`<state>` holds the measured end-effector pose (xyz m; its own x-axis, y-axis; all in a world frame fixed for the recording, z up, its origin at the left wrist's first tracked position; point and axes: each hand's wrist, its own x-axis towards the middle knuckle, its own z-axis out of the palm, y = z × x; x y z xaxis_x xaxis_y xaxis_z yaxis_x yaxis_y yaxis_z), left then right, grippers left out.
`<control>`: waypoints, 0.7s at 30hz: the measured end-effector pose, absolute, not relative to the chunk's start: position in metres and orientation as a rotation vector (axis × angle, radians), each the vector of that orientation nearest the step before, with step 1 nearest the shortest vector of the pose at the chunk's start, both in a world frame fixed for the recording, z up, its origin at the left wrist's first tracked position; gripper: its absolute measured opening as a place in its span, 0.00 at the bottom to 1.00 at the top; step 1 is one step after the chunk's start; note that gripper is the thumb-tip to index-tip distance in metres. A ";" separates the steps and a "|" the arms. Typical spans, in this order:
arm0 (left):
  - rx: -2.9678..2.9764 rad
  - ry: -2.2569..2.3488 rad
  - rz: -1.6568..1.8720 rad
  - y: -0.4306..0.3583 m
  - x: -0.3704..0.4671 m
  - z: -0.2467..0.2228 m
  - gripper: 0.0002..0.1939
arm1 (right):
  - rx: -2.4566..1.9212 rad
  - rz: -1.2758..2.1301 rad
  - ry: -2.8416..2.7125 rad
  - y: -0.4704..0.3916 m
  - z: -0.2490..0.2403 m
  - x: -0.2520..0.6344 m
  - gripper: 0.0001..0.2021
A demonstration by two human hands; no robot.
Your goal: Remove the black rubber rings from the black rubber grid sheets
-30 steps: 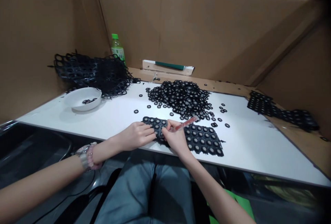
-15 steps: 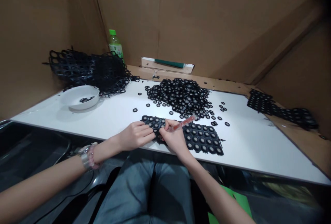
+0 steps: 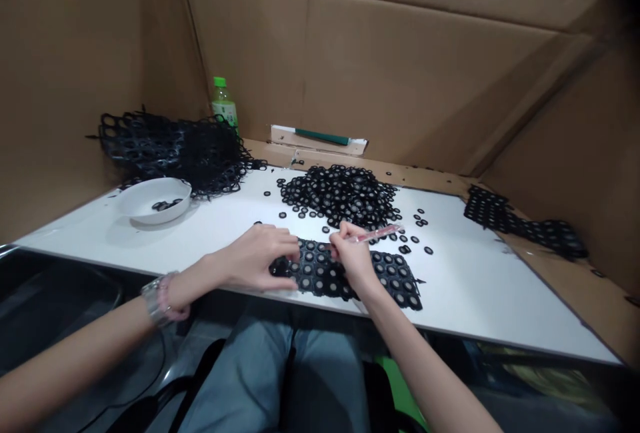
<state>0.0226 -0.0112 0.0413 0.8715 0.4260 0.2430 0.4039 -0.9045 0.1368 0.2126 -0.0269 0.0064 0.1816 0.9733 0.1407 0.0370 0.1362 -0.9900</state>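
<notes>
On the white board lies a black moulded sheet with rows of round, grey-centred rings. My left hand rests over its left end, fingers and thumb spread apart, with nothing visible held. In a pinch, my right hand grips a slim pen-like tool with a translucent reddish handle. The tool's tip is hidden by the fingers, just above the middle of the sheet. Behind the sheet is a heap of loose black rings, with several more scattered around it.
At the left stands a white bowl with a few black pieces. Behind it are tangled black web scraps and a green-capped bottle. More black sheets lie at the right edge. Cardboard walls enclose the board.
My left hand has opened and spread out over the sheet's left end. My right hand with the tool has shifted right along the sheet. The camera view has tilted slightly up.
</notes>
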 end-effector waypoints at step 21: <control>2.338 0.948 0.285 0.044 0.060 0.006 0.16 | -1.309 0.767 -1.401 -0.002 -0.009 0.220 0.11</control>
